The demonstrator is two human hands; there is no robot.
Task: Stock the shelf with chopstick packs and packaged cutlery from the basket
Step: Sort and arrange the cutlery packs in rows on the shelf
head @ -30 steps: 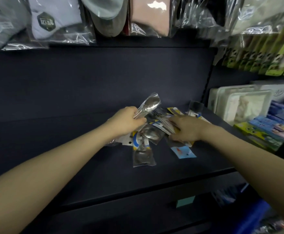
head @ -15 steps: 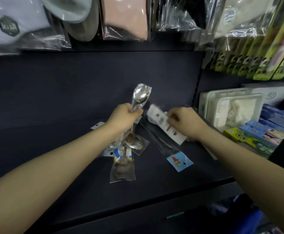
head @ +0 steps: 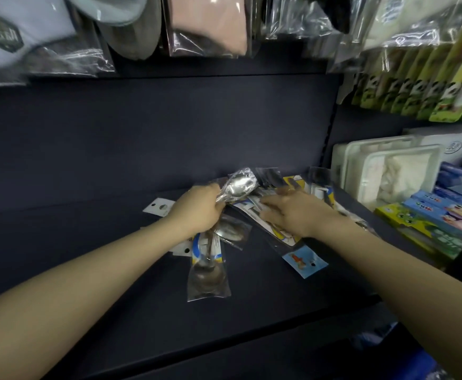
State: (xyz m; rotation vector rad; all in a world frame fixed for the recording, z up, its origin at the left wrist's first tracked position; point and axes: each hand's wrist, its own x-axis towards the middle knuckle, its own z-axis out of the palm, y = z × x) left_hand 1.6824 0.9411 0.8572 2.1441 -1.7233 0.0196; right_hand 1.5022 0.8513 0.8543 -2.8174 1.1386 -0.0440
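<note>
My left hand point(head: 196, 212) grips a packaged metal spoon point(head: 239, 185) by its handle, bowl pointing up and to the right, low over the dark shelf point(head: 114, 311). My right hand point(head: 293, 212) lies flat, fingers spread, on a heap of packaged cutlery point(head: 273, 229) at the back right of the shelf. Two more bagged spoons lie below my left hand: one point(head: 234, 231) close to it, another point(head: 207, 278) nearer the front. A pack with a blue header card point(head: 304, 260) sticks out under my right wrist. The basket is out of sight.
White plastic trays point(head: 389, 174) and coloured boxes point(head: 438, 223) fill the neighbouring shelf on the right. Bagged socks point(head: 205, 23) and green carded packs point(head: 416, 100) hang above. A white header card point(head: 159, 208) lies left of my left hand.
My left hand has lowered the spoon and tilted it to the right. My right hand has let go of the white pack and now presses flat on the heap.
</note>
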